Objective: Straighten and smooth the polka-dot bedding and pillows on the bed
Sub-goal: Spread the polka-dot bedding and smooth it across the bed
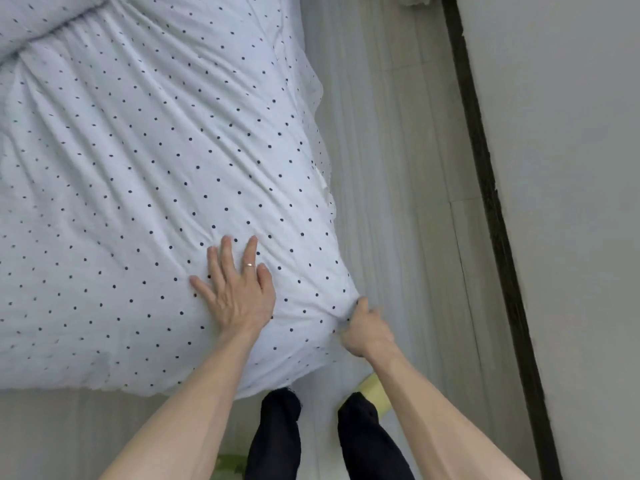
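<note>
Left hand [235, 292] presses flat, fingers spread, on the white dark-dotted cotton duvet [156, 168]; right hand [367, 332] grips its corner, best pulled taut steadily.

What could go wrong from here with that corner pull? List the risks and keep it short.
1. The right hand grips the corner of the polka-dot duvet while the left hand presses flat beside it. A hard pull against that pressing could bunch fabric between them rather than smooth it.
2. Long creases run toward the pillow. Tugging only this corner could skew the cover and leave them.
</note>
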{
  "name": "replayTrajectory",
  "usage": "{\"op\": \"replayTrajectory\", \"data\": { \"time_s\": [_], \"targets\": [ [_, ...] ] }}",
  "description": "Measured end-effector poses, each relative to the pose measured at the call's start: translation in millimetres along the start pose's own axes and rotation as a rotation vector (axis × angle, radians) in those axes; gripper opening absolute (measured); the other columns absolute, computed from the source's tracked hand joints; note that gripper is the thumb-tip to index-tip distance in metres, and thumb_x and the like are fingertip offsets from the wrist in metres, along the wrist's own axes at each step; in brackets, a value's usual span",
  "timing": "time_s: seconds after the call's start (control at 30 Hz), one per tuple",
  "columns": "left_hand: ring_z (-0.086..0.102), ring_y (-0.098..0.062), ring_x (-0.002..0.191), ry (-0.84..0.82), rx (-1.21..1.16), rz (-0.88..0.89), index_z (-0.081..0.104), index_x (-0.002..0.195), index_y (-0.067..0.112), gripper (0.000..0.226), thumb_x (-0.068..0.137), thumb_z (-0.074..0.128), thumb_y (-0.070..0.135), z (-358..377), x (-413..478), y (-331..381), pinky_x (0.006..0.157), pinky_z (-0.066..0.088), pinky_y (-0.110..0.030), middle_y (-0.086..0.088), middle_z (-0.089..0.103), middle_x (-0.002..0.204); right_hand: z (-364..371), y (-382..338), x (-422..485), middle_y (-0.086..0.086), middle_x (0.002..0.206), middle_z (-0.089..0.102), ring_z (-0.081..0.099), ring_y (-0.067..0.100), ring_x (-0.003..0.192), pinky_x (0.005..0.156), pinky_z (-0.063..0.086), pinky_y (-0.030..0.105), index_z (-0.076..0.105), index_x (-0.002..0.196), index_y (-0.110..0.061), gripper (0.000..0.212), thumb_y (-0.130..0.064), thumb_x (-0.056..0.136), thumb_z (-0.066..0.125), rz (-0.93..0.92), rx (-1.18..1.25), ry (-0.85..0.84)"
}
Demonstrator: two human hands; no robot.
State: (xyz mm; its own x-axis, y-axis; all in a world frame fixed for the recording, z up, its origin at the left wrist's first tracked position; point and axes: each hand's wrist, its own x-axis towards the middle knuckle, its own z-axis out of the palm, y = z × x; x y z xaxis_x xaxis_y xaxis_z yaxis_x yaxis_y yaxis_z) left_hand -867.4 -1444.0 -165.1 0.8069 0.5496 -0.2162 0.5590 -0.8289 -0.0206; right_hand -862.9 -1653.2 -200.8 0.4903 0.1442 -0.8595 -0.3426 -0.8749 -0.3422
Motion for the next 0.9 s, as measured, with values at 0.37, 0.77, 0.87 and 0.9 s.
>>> {"op": "replayTrajectory", "data": {
  "time_s": [0.37,0.77,0.87,0.9],
  "targets": [
    [0.004,-0.02,0.154,0.013,-0.202,-0.015,0.021,0.157,0.04,0.053,0.104,0.03,0.035,-66.1,138.2,2.4,0.12,0.006,-0.061,0.002,0.011,0.168,-115.4,-187.0,7.9,0.007,0.171,0.01,0.006,0.024,0.158,0.127,0.014,0.04,0.018,0.162,-0.015,0.065,-0.031,0.103,0.041,-0.704,-0.153,0.463],
    [0.01,-0.022,0.154,-0.011,-0.141,-0.097,0.022,0.156,0.042,0.053,0.103,0.03,0.042,-67.1,271.2,-20.0,0.116,0.016,-0.059,0.001,0.015,0.167,-202.6,-275.5,171.0,0.004,0.149,0.043,0.034,0.032,0.142,0.113,0.029,0.048,0.05,0.138,-0.026,0.05,-0.052,0.1,0.03,-0.307,-0.472,0.156],
    [0.007,-0.022,0.154,-0.023,-0.147,-0.138,0.017,0.157,0.044,0.056,0.102,0.026,0.048,-67.0,289.7,-12.7,0.117,0.012,-0.061,0.002,0.012,0.168,-229.4,-319.6,186.3,0.006,0.146,0.044,0.049,0.029,0.128,0.096,0.042,0.034,0.043,0.142,-0.018,0.058,-0.054,0.097,0.051,-0.429,-0.109,0.241],
    [0.004,-0.022,0.154,-0.03,-0.156,-0.158,0.011,0.157,0.046,0.056,0.101,0.021,0.05,-66.5,294.6,-8.6,0.117,0.01,-0.061,0.004,0.008,0.168,-241.1,-333.6,193.7,0.005,0.15,0.042,0.05,0.027,0.126,0.089,0.042,0.028,0.037,0.147,-0.02,0.066,-0.056,0.095,0.055,-0.414,-0.011,0.229]
  ]
}}
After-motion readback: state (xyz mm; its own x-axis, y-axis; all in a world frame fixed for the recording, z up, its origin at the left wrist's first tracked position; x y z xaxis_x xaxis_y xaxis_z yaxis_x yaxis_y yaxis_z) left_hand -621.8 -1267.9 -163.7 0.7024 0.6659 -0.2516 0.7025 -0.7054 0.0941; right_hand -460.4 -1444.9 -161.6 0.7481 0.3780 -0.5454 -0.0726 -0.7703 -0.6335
